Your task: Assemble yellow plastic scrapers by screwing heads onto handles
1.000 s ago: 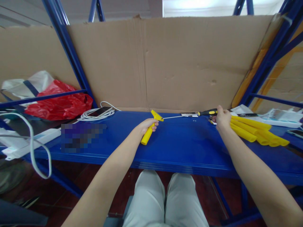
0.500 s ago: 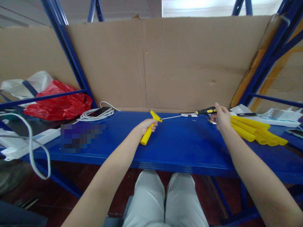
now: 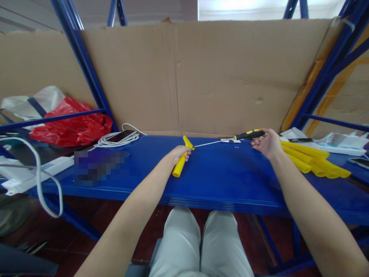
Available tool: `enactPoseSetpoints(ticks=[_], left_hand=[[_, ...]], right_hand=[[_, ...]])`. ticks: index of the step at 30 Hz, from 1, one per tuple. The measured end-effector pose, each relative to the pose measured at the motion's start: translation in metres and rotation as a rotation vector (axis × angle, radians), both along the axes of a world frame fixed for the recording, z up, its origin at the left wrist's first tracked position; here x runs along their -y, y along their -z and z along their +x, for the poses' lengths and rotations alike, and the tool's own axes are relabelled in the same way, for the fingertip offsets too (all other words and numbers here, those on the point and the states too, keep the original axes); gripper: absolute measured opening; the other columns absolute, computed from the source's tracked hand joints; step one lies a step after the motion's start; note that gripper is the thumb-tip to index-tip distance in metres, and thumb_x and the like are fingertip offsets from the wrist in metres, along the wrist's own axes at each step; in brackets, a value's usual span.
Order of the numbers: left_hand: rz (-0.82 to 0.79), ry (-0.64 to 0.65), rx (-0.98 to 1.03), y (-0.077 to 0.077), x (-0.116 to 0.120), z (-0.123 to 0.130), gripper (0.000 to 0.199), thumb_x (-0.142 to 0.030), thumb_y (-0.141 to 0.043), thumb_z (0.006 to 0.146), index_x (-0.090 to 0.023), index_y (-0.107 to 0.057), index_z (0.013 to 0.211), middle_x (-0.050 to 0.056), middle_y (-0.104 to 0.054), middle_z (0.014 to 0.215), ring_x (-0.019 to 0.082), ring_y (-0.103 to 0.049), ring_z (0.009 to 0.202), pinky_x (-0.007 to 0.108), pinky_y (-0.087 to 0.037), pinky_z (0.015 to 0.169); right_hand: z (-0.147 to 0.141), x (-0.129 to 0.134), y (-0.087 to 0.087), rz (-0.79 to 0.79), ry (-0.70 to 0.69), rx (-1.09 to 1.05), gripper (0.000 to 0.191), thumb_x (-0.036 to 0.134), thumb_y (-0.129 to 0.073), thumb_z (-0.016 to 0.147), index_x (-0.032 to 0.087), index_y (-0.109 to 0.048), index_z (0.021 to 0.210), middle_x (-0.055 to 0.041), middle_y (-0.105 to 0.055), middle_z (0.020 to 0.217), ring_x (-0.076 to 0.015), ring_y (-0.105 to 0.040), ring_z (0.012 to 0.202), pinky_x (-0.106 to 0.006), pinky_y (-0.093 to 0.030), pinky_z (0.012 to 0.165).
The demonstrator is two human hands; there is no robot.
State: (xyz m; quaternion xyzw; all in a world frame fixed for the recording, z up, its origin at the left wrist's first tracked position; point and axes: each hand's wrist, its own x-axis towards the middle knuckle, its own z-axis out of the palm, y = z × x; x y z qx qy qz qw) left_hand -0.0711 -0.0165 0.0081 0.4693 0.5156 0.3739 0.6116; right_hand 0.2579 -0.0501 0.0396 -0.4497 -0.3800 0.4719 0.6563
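Observation:
My left hand (image 3: 181,154) is closed around a yellow T-shaped plastic handle (image 3: 179,167), which leans over the blue table. A long screwdriver (image 3: 250,134) with a black and yellow grip reaches across from the right, its thin shaft's tip meeting the head of the yellow handle. At the end of the screwdriver's grip is my right hand (image 3: 268,144), thumb and index finger pinching it while the other fingers are loosely curled. Just right of that hand lies a pile of several yellow tubes (image 3: 313,158).
A cardboard sheet (image 3: 219,77) stands behind the blue table (image 3: 225,177). Coiled white cable (image 3: 115,139) and a phone lie at the back left, near a red plastic bag (image 3: 72,121). A white power strip (image 3: 343,145) sits at the right. Small metal bits (image 3: 236,146) lie near the back edge.
The screwdriver has shifted slightly left, its tip now closer into the yellow handle's head. My right hand's grip has turned, with the fingers more visible. My left hand has hardly moved.

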Motion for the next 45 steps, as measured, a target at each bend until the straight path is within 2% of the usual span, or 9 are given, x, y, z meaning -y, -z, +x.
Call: enactPoseSetpoints(ticks=[3,10,16,19,23,28,35,38,45], left_hand=[[0.011,-0.011,0.008,0.0,0.0,0.0,0.019,0.0,-0.042,0.087,-0.016,-0.049,0.08,-0.008,-0.042,0.048,0.005,-0.033,0.03,0.016,-0.026,0.033],[0.004,-0.041,0.017,0.0,0.0,0.001,0.017,-0.001,-0.045,0.086,-0.016,-0.05,0.08,-0.008,-0.042,0.048,0.005,-0.034,0.03,0.017,-0.027,0.033],[0.023,-0.025,-0.033,0.0,0.001,0.002,0.017,-0.001,-0.043,0.087,-0.016,-0.05,0.082,-0.008,-0.042,0.047,0.005,-0.035,0.031,0.017,-0.027,0.034],[0.027,-0.03,-0.043,-0.001,0.001,0.002,0.018,-0.001,-0.043,0.087,-0.016,-0.049,0.081,-0.008,-0.042,0.047,0.005,-0.034,0.031,0.017,-0.026,0.034],[0.021,-0.028,-0.022,-0.001,0.002,0.001,0.017,-0.001,-0.045,0.087,-0.016,-0.049,0.08,-0.008,-0.043,0.048,0.005,-0.035,0.03,0.016,-0.027,0.034],[0.013,-0.037,-0.011,-0.002,0.004,0.002,0.017,-0.002,-0.045,0.087,-0.017,-0.047,0.08,-0.008,-0.042,0.048,0.005,-0.034,0.03,0.017,-0.027,0.034],[0.017,-0.058,-0.01,-0.002,0.005,0.003,0.016,-0.001,-0.045,0.086,-0.016,-0.049,0.082,-0.008,-0.042,0.047,0.005,-0.033,0.031,0.017,-0.026,0.034],[0.026,-0.057,-0.016,-0.003,0.007,0.004,0.016,-0.001,-0.045,0.086,-0.016,-0.049,0.083,-0.008,-0.043,0.048,0.006,-0.035,0.031,0.017,-0.027,0.035],[0.042,-0.037,-0.008,-0.003,0.01,0.007,0.018,-0.001,-0.046,0.086,-0.017,-0.048,0.079,-0.007,-0.044,0.047,0.005,-0.035,0.031,0.016,-0.027,0.034]], right_hand=[[-0.001,0.0,0.0,0.01,0.0,0.017,0.026,0.039,-0.045,0.089,0.021,-0.048,0.07,-0.0007,-0.049,0.046,-0.0155,-0.051,0.042,-0.024,-0.044,0.038],[0.001,-0.007,0.006,0.042,0.043,0.074,0.032,0.046,-0.057,0.086,0.019,-0.051,0.07,-0.0013,-0.055,0.052,-0.0109,-0.048,0.038,-0.021,-0.038,0.035],[-0.005,-0.003,0.004,0.012,0.11,0.077,0.028,0.043,-0.055,0.088,0.019,-0.052,0.073,0.0021,-0.047,0.042,-0.0104,-0.04,0.032,-0.02,-0.03,0.03],[-0.008,-0.001,0.003,0.012,0.125,0.091,0.031,0.049,-0.055,0.088,0.019,-0.056,0.08,0.004,-0.044,0.039,-0.0103,-0.038,0.03,-0.019,-0.028,0.03],[-0.003,0.0,0.0,-0.042,0.089,0.061,0.035,0.053,-0.054,0.087,0.02,-0.051,0.074,0.0002,-0.052,0.044,-0.0132,-0.048,0.035,-0.021,-0.036,0.033],[0.004,0.002,-0.003,-0.043,-0.035,0.039,0.028,0.037,-0.041,0.093,0.02,-0.051,0.072,-0.0056,-0.062,0.056,-0.0168,-0.061,0.049,-0.023,-0.046,0.041],[0.006,-0.004,0.006,-0.025,0.02,0.079,0.027,0.041,-0.055,0.088,0.02,-0.05,0.072,0.0002,-0.055,0.052,-0.0109,-0.049,0.038,-0.02,-0.038,0.036],[0.007,-0.008,0.011,-0.006,0.052,0.07,0.028,0.042,-0.054,0.087,0.021,-0.048,0.071,0.0015,-0.051,0.05,-0.0106,-0.044,0.036,-0.02,-0.036,0.034],[0.01,-0.009,0.017,0.034,0.12,0.055,0.045,0.061,-0.064,0.077,0.023,-0.04,0.07,0.0061,-0.042,0.043,-0.0089,-0.037,0.034,-0.019,-0.029,0.033]])
